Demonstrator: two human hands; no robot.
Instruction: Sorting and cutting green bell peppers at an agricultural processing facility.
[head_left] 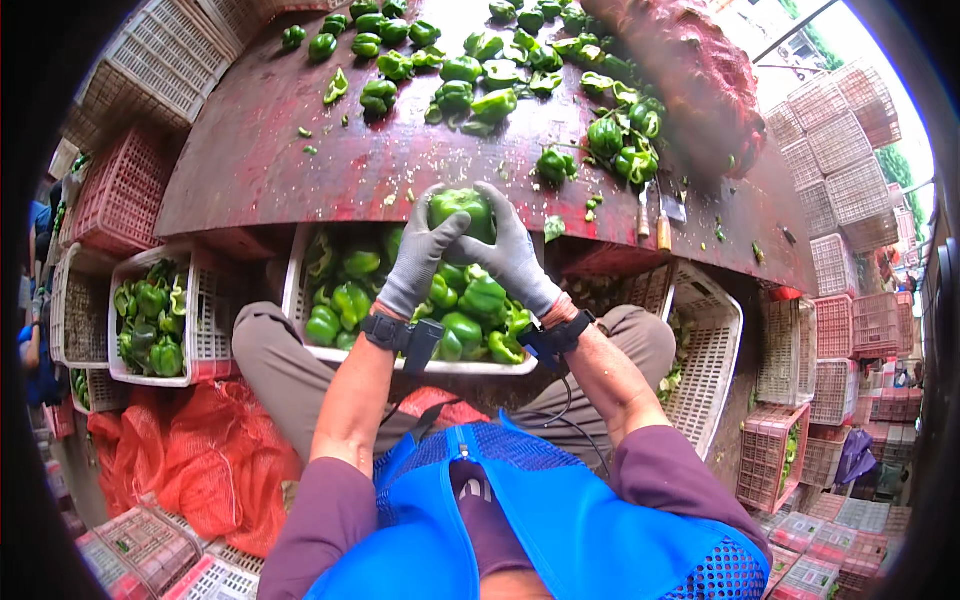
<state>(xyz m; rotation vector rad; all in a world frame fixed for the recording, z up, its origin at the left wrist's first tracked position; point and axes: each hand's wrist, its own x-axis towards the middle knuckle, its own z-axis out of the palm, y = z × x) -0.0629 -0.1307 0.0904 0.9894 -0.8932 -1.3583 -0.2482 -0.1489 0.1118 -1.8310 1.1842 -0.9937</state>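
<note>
A green bell pepper [463, 208] is held between both my hands, over the near edge of the table [350, 185]. My left hand [422, 255], in a grey glove, wraps its left side; my right hand [512, 255], gloved alike, grips its right side. Right below them a white crate [420, 364] full of green peppers [483, 298] stands between my knees. More green peppers [460, 70] lie scattered across the far part of the table, some split or cut. Two knives with wooden handles [663, 232] rest by the table's near right edge.
A red mesh sack [690, 70] lies on the table's far right. To my left stands a white crate of peppers [196, 350], with an orange-red net bag [215, 460] on the ground. A white crate [715, 375] with green scraps leans at my right. Stacked crates [835, 130] line both sides.
</note>
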